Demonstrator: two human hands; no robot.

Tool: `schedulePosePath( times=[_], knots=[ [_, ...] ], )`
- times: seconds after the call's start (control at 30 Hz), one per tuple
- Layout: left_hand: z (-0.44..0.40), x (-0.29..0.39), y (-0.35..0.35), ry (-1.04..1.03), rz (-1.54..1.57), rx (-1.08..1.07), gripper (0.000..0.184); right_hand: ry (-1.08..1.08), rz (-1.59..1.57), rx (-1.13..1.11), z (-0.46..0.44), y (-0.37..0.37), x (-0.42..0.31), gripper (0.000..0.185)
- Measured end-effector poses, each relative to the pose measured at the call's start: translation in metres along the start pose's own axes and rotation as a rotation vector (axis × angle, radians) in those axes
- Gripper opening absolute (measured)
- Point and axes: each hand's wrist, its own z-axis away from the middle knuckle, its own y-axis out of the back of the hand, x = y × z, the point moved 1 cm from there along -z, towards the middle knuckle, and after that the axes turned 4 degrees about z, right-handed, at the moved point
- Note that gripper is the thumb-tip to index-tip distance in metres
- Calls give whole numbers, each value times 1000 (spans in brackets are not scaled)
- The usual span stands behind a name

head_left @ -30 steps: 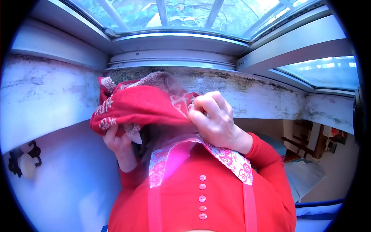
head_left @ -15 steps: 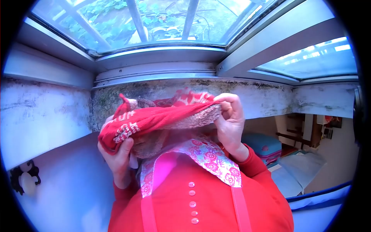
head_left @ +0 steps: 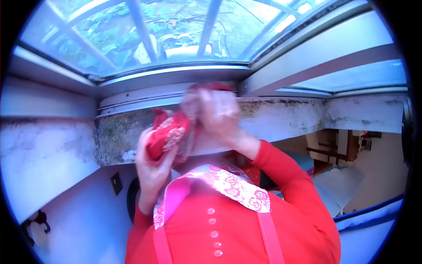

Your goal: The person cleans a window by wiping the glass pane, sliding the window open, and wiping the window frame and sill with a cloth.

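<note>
A red knitted cloth with a white pattern (head_left: 169, 134) is bunched up between my two hands, above the stained window ledge (head_left: 121, 132). My left hand (head_left: 154, 163) is closed around its lower left bundle, thumb on the near side. Higher up and to the right, my right hand (head_left: 220, 114) grips the other part of the cloth near the window track (head_left: 145, 102). This hand and the cloth beside it are smeared by motion. I cannot tell whether the cloth touches the track.
Ahead is a barred window (head_left: 176, 44) with greenery outside. A second pane (head_left: 351, 77) lies to the right. Dark mould marks the ledge. Below right are a pale blue sheet-like item (head_left: 338, 187) and wooden furniture (head_left: 345, 145). A dark wall plate (head_left: 116, 183) is at lower left.
The cloth, stretched wide between both hands before, is now bunched. My right hand has moved left and up toward the window track; my left hand has shifted slightly right.
</note>
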Motion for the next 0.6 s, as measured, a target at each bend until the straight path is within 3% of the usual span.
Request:
schedulePosePath(
  times=[0.2, 0.3, 0.47, 0.6],
  knots=[
    [15, -1, 54, 42, -113, 347, 44, 100, -234, 156, -48, -44, -82, 44],
    [11, 9, 62, 44, -219, 442, 44, 176, -172, 156, -67, -49, -103, 45],
    [2, 23, 19, -77, -184, 177, 43, 238, -111, 57, -39, -25, -48, 45],
    [-23, 29, -33, -266, -227, -66, 39, 221, 26, -173, -8, 19, 20, 53]
  ],
)
